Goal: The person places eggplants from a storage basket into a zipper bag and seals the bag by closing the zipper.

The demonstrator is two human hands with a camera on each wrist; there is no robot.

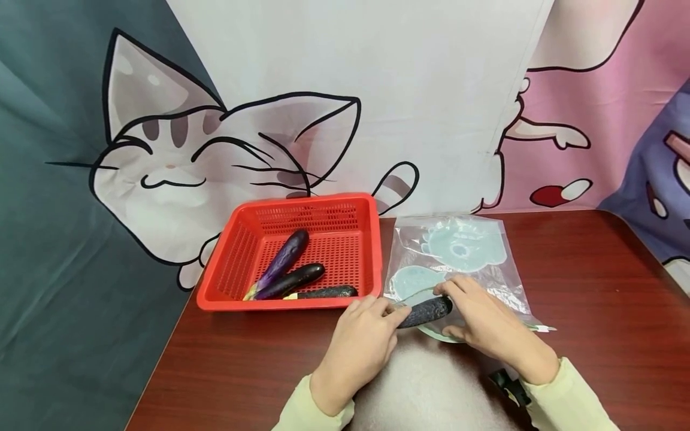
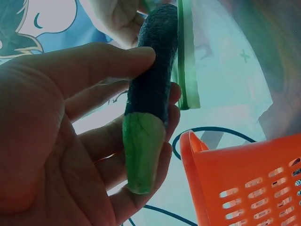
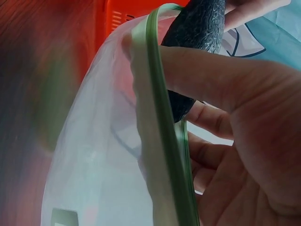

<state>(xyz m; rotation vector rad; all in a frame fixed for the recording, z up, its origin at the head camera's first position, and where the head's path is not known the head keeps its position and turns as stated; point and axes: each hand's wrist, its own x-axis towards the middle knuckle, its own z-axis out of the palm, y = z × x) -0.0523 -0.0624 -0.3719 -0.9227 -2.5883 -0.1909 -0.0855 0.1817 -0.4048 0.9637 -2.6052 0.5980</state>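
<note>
At the left, a red basket (image 1: 369, 239) of stiff, slotted plastic holds a wrinkled purple eggplant (image 1: 284, 258), a glossy near-black one (image 1: 291, 281) and a rough, pale-ended dark vegetable (image 1: 329, 292). Just to the right, the left hand (image 1: 366, 335) holds another dark vegetable (image 1: 428, 312) by its pale green end, thumb across the top and fingers beneath. That grip looks well chosen, as it leaves the far tip free; the thumb would do best to press lightly and the vegetable to be aimed straight along the opening. Its body is long and rounded, the black skin finely wrinkled, the green end smoother and tapered. The tip sits between the lips of a clear bag (image 1: 455, 251), which the right hand (image 1: 482, 314) holds apart, thumb at one lip and curled fingers at the other. Spreading the lips evenly should stop the coarse skin from dragging on the limp film. A firm green closure strip (image 3: 164, 113) edges the mouth, and pale blue rounded shapes show on the bag's crinkled, shiny plastic. Farther right lies bare reddish-brown, wood-grained table (image 1: 598, 281).
</note>
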